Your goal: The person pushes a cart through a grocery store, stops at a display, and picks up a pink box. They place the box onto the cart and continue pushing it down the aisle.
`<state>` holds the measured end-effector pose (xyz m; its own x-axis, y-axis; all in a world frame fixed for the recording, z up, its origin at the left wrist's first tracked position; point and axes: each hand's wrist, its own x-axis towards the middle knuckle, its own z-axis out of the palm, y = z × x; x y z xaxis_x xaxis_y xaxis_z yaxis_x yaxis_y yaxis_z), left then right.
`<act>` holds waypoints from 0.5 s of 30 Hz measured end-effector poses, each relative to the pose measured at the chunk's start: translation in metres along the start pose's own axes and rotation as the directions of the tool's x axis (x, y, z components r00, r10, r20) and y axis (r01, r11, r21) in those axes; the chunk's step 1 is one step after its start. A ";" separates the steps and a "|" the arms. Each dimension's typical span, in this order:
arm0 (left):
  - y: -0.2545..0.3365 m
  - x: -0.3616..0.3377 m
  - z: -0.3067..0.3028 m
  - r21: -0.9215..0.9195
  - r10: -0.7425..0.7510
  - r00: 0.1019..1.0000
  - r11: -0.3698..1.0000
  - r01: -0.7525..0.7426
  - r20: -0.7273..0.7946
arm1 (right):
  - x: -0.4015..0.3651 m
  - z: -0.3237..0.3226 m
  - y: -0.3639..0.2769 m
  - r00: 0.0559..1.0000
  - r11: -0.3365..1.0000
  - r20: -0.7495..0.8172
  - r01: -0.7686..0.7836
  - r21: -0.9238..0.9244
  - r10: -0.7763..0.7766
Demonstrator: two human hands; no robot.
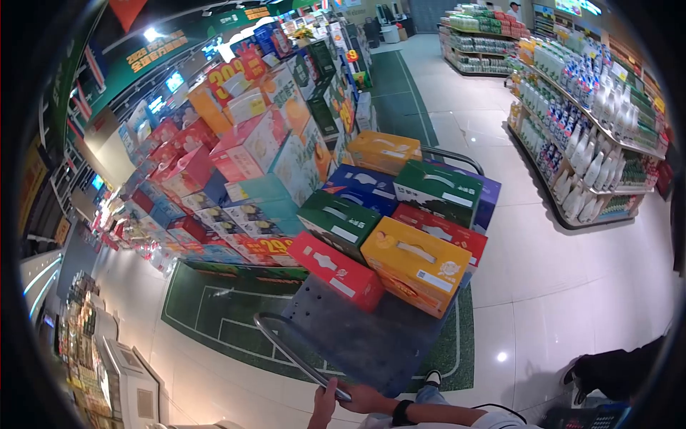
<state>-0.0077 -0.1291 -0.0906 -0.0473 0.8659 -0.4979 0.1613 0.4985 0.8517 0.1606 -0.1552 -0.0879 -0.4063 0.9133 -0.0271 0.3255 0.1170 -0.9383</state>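
Both of my hands are at the near end of a cart's curved metal handle (pixel 289 349). My left hand (pixel 325 400) is closed round the bar. Just right of it, my right hand (pixel 366 399) also grips the handle, with a black band on that wrist. The dark flat cart (pixel 357 343) carries stacked gift boxes: a yellow-orange box (pixel 416 264), a red box (pixel 336 270), dark green boxes (pixel 339 223) and blue boxes (pixel 361 182). The cart's near part is bare.
A tall display of stacked cartons (pixel 250 154) stands left of the cart. Shelves of bottles (pixel 586 136) are on the right, with another drink display (pixel 482 43) farther back. A person's dark-clothed leg (pixel 618 372) is at the lower right. Green matting (pixel 214 314) lies underneath.
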 end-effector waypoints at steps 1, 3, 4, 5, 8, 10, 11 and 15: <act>-0.004 0.004 -0.007 0.069 0.020 0.999 0.997 -0.017 -0.044 | 0.006 0.009 -0.001 0.997 0.998 0.043 -0.059 -0.028 0.061; -0.041 0.038 -0.035 0.134 0.088 0.993 0.988 -0.077 -0.080 | 0.023 0.024 -0.003 0.988 0.993 0.104 -0.103 -0.065 0.110; -0.029 0.031 -0.042 0.123 0.081 0.991 0.990 -0.068 -0.103 | 0.031 0.033 -0.005 0.988 0.993 0.107 -0.112 -0.038 0.115; -0.015 0.027 -0.049 0.189 0.082 0.989 0.980 -0.057 -0.125 | 0.036 0.042 -0.006 0.986 0.993 0.112 -0.121 -0.011 0.121; -0.006 0.022 -0.071 0.226 0.072 0.981 0.974 -0.030 -0.179 | 0.048 0.057 -0.014 0.975 0.993 0.193 -0.105 -0.051 0.113; 0.006 0.025 -0.079 0.017 0.097 0.990 0.995 -0.096 -0.102 | 0.050 0.061 -0.006 0.972 0.988 0.233 0.015 -0.154 0.022; 0.016 0.020 -0.079 -0.068 0.061 0.992 0.995 -0.069 -0.111 | 0.048 0.065 -0.001 0.963 0.963 0.266 0.116 -0.243 -0.049; 0.021 0.005 -0.092 -0.134 0.056 0.993 0.989 -0.070 -0.101 | 0.031 0.065 -0.014 0.932 0.958 0.355 0.165 -0.234 -0.074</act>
<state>-0.0953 -0.1101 -0.0602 -0.1372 0.8923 -0.4302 0.0307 0.4379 0.8985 0.0877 -0.1537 -0.0983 -0.7059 0.7040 -0.0782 0.4445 0.3543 -0.8228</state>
